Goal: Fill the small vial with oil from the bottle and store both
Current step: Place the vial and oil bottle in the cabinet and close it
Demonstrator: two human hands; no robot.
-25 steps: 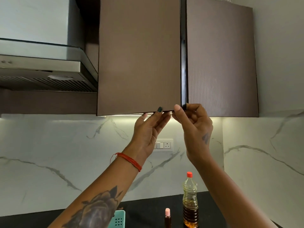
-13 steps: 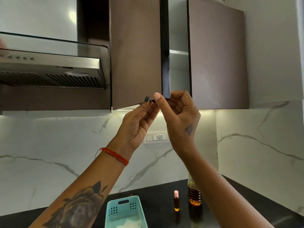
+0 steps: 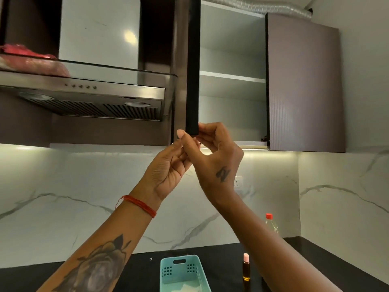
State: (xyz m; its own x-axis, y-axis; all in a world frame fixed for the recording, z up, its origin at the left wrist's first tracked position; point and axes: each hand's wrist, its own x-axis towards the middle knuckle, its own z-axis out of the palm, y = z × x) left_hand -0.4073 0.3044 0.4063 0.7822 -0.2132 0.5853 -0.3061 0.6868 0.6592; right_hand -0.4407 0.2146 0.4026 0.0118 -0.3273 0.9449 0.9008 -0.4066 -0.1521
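The small vial, amber oil inside and a pink cap, stands on the black counter. Behind my right forearm the oil bottle shows only its red cap and clear neck. Both hands are raised to the wall cabinet. My right hand pinches the bottom corner of the left cabinet door, which is swung open and seen edge-on. My left hand is just below it, fingers touching the door's lower edge beside the right thumb. Bare white shelves show inside the cabinet.
The right cabinet door stays shut. A steel range hood hangs to the left with something red on top. A turquoise plastic basket sits on the counter left of the vial. A wall socket is on the marble backsplash.
The left cabinet door has swung from shut to wide open, pulled by both hands, exposing the shelves. My view has shifted, so the bottle now sits behind my right forearm.
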